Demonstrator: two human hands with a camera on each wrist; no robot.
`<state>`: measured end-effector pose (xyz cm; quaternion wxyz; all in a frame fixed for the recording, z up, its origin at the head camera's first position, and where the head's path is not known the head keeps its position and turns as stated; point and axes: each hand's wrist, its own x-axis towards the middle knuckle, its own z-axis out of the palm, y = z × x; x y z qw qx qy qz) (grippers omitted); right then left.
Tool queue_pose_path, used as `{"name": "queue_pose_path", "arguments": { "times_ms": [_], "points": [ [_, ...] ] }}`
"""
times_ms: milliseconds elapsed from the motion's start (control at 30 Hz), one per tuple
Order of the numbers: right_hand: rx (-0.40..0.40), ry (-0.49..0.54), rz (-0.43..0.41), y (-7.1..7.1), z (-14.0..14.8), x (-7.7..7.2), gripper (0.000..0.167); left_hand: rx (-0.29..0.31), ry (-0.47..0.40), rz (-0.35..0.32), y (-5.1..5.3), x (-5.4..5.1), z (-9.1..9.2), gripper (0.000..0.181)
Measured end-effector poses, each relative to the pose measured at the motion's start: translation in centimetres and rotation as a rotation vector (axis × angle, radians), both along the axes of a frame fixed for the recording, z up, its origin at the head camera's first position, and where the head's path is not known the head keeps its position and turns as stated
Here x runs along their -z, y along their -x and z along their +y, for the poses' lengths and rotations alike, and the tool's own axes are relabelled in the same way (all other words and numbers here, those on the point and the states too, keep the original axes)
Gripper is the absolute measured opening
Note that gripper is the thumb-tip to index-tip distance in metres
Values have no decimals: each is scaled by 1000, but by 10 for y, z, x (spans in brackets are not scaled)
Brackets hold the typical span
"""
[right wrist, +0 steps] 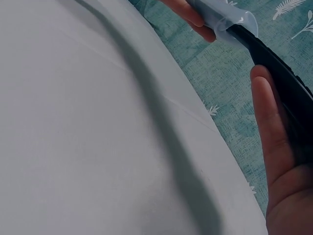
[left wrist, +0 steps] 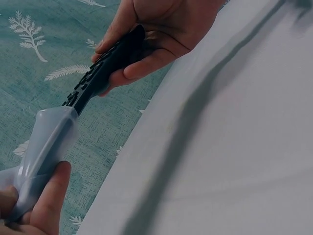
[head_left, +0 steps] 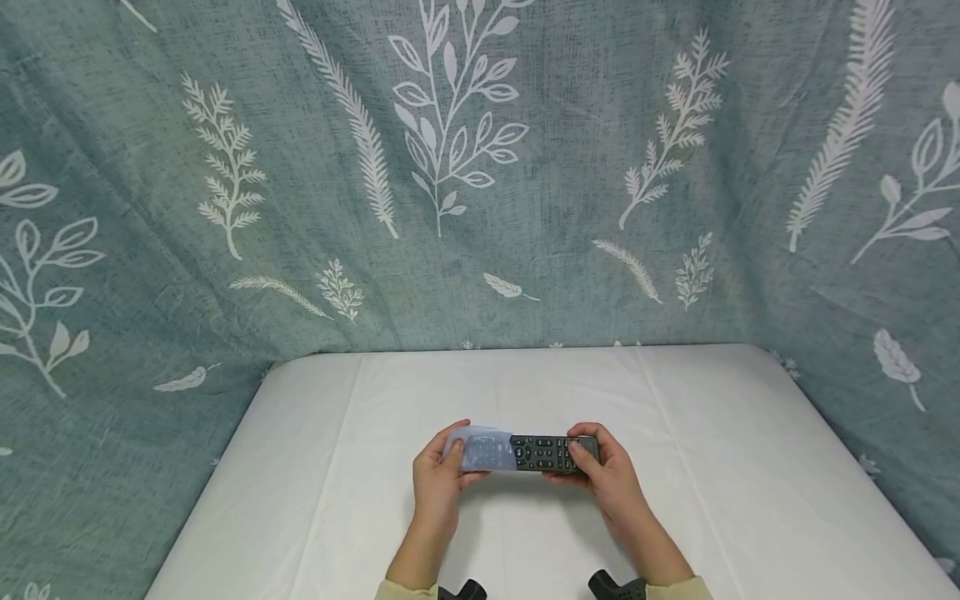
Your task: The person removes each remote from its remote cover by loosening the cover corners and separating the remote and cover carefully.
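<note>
A black remote control (head_left: 555, 453) is held level above the white table, its buttons facing up in the head view. Its left part sits inside a translucent bluish sleeve cover (head_left: 487, 450). My left hand (head_left: 438, 483) grips the covered end, thumb on top and fingers beneath. At the bare end, my right hand (head_left: 611, 471) pinches the remote between thumb and fingers. The left wrist view shows the cover's open mouth (left wrist: 57, 111) around the remote's body. In the right wrist view, fingers (right wrist: 266, 103) lie along the remote's underside.
A white cloth covers the table (head_left: 337, 500), with faint fold lines and the hands' shadows on it. Behind and at both sides hangs a green-blue curtain (head_left: 555, 275) with white leaf prints. Black straps or mounts (head_left: 617, 585) sit at the wrists.
</note>
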<state>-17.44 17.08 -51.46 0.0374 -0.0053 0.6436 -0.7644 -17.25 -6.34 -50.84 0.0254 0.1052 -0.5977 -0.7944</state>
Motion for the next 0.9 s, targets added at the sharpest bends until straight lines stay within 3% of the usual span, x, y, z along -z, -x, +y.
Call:
{"name": "queue_pose_path", "arguments": {
  "times_ms": [467, 900],
  "points": [
    [-28, 4, 30, -1, 5, 2, 24, -7, 0, -10, 0, 2, -7, 33],
    [-22, -32, -37, 3, 7, -1, 25, -5, -4, -16, 1, 1, -11, 34]
  ]
}}
